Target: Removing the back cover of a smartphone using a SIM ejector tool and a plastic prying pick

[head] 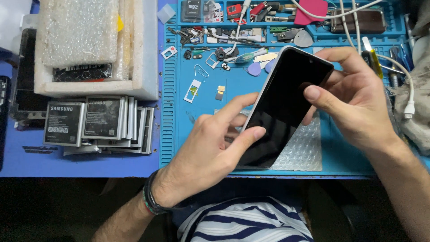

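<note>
Phone (282, 105) pinched by left hand (208, 152) and right hand (358, 107), lower edge hidden behind fingers.

Left hand (210, 143) up from the lower centre of the frame, forearm angled in from bottom left, dark band round the wrist, thumb stretched right and pressing flat, fingers curled underneath. Right hand (354, 103) in from the lower right, forearm running off the right edge, thumb pointing left and pressing down, index finger arched over the top, remaining fingers tucked behind.
</note>
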